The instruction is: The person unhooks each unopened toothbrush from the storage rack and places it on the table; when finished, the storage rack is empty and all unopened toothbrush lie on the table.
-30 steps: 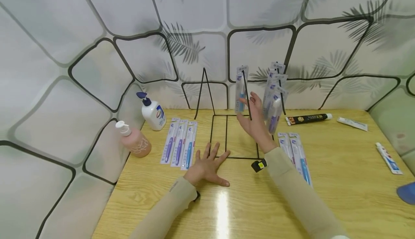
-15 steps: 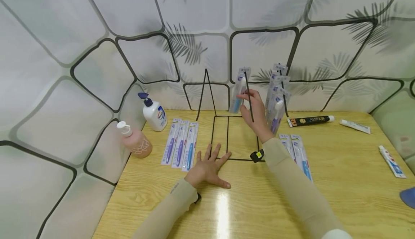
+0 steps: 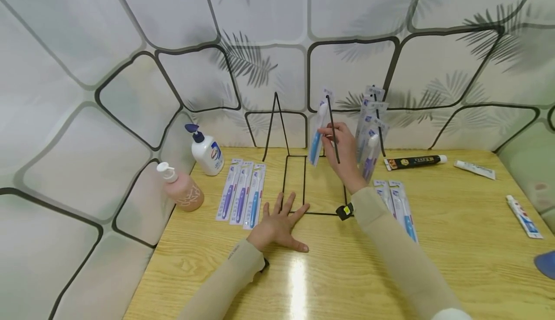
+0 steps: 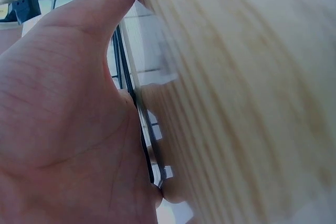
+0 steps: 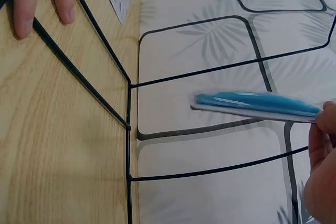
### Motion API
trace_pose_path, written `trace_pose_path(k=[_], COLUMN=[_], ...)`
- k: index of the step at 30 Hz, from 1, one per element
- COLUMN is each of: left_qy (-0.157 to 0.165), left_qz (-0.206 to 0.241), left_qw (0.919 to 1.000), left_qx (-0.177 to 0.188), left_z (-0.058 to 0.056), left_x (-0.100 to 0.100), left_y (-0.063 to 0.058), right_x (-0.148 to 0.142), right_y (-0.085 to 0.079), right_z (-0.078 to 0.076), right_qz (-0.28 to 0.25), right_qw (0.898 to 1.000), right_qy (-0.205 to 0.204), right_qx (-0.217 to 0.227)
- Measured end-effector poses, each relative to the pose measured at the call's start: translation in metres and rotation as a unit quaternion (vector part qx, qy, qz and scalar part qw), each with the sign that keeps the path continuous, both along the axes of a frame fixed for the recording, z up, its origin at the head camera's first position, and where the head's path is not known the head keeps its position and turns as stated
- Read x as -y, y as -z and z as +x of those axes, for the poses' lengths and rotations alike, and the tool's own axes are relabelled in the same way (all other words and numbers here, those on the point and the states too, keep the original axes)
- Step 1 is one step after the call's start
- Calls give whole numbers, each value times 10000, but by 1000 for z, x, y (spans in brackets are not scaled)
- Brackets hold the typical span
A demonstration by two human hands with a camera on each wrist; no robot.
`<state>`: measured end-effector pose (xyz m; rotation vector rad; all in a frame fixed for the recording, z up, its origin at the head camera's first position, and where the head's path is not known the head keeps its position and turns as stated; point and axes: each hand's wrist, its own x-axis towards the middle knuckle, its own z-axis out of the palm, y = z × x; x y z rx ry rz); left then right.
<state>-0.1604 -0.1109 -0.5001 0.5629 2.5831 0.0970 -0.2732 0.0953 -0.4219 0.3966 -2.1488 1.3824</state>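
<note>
My right hand [image 3: 344, 149] pinches a packaged toothbrush [image 3: 315, 146] with a blue handle, its lower end tilted toward me. The pack's top is at the middle prong of a black wire rack [image 3: 325, 213]. In the right wrist view, thumb and fingers hold one edge of the toothbrush pack [image 5: 252, 100]. Several more packaged toothbrushes [image 3: 367, 163] hang on the rack's right prong, beside my right wrist. My left hand [image 3: 279, 226] lies spread on the table, fingertips over the rack's front base wire. The left wrist view shows its palm side close up against the wood grain.
Three toothbrush packs [image 3: 240, 194] lie left of the rack; two more packs [image 3: 401, 206] lie right, partly under the sleeve. A white pump bottle [image 3: 208, 156] and a pink pump bottle [image 3: 186, 192] stand left. A black toothpaste tube [image 3: 414, 161] and smaller tubes lie right.
My right hand went from loosely open beside the hanging toothbrush to pinching it. The pack's lower end has since swung toward me and down. My left hand stayed where it was.
</note>
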Motion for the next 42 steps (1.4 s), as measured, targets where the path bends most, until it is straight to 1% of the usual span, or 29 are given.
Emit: trace_pose_path(k=[5, 8, 10, 13, 15, 17, 20, 22, 28, 32, 34, 37, 40, 42], left_qy=[-39, -24, -18, 7, 8, 4, -35, -44, 13, 14, 29, 60, 60, 47], left_qz=[27, 26, 19, 5, 18, 9, 12, 35, 109, 122, 133, 154, 161, 175], left_qw=[9999, 10000, 10000, 10000, 10000, 10000, 9999, 9999, 9999, 9999, 9999, 9999, 9998, 9998], left_qx=[90, 84, 73, 40, 51, 67, 105, 112, 61, 65, 56, 36, 48, 59], left_z=[3, 4, 3, 3, 3, 2, 3, 3, 3, 2, 2, 2, 1, 1], left_x=[0, 1, 1, 1, 1, 1, 1, 1, 0, 0, 0, 0, 0, 0], left_y=[0, 0, 0, 0, 1, 1, 2, 2, 1, 2, 1, 0, -1, -1], right_x=[-4, -5, -4, -4, -5, -6, -11, -18, -52, -80, -94, -118, -146, -167], right_y=[4, 5, 5, 5, 6, 8, 11, 13, 16, 14, 11, 7, 6, 7], right_z=[14, 22, 28, 40, 50, 60, 77, 89, 128, 157, 170, 187, 195, 194], right_qz=[-202, -407, -525, -689, -700, -657, -517, -418, 180, 513, 588, 690, 1013, 1262], right_qw=[9996, 9989, 9984, 9973, 9963, 9958, 9966, 9976, 9995, 9985, 9979, 9958, 9884, 9800], right_qy=[87, 126, 171, 198, 266, 327, 371, 353, 237, 168, 193, 320, 652, 801], right_qx=[-198, -194, -98, 187, 421, 548, 517, 416, 95, 71, 181, 506, 928, 1314])
